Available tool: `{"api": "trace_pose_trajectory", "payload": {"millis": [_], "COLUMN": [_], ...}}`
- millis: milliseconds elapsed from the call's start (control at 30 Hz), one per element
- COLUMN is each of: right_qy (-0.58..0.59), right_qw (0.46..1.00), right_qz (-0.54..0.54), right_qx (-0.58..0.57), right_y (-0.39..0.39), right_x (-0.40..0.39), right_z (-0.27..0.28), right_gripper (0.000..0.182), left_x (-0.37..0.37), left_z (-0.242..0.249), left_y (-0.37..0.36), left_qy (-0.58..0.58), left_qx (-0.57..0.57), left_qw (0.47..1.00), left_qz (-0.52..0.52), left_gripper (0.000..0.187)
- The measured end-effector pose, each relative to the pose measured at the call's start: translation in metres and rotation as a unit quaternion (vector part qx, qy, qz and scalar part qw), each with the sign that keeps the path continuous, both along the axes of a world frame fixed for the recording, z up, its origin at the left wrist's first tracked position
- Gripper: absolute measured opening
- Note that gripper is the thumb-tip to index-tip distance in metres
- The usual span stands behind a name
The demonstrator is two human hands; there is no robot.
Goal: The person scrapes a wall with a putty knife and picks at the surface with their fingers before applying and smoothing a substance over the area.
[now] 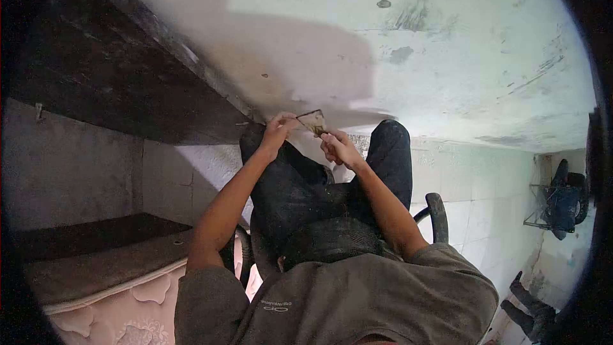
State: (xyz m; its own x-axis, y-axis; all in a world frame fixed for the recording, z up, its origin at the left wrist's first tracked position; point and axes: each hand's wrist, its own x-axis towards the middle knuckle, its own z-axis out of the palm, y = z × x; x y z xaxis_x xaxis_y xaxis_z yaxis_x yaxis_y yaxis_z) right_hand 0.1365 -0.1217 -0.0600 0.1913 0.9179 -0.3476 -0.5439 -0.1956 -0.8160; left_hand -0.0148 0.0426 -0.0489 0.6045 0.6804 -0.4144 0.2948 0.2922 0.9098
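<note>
Dark-edged piece, held at its corners just above the middle of the frame.
The right hand has its fingers clamped on the lower corner; the left hand has fingertips at the left corner, how firmly I cannot tell. Uneven pull could bend or tear it, if it is as flimsy as it looks; a slipped pinch could drop it between the dark-trousered knees; a wide leftward swing could knock into the dark slab, upper left.
</note>
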Motion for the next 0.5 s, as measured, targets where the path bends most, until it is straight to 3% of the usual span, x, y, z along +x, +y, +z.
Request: {"api": "trace_pose_trajectory", "payload": {"millis": [67,133,233,500], "right_qy": [-0.047,-0.075,-0.115,-0.163], "right_qw": [0.999,0.997,0.993,0.985], "right_qz": [0.015,0.014,0.017,0.039], "right_qx": [-0.019,-0.013,-0.007,-0.026], "right_y": [0.000,-0.001,0.000,-0.003], "right_x": [0.001,0.000,0.001,0.013], "right_z": [0.005,0.007,0.004,0.004], "right_gripper": [0.029,0.028,0.027,0.029], "left_x": [0.000,0.002,0.003,0.009], "left_z": [-0.007,-0.010,0.000,0.010], "left_y": [0.000,0.001,-0.005,-0.014], "left_qy": [0.001,0.026,0.028,0.037], "left_qx": [0.036,0.232,0.335,0.343], "left_qw": [0.999,0.971,0.940,0.935], "left_qz": [-0.018,-0.049,-0.052,-0.080], "left_gripper": [0.021,0.022,0.022,0.016]}}
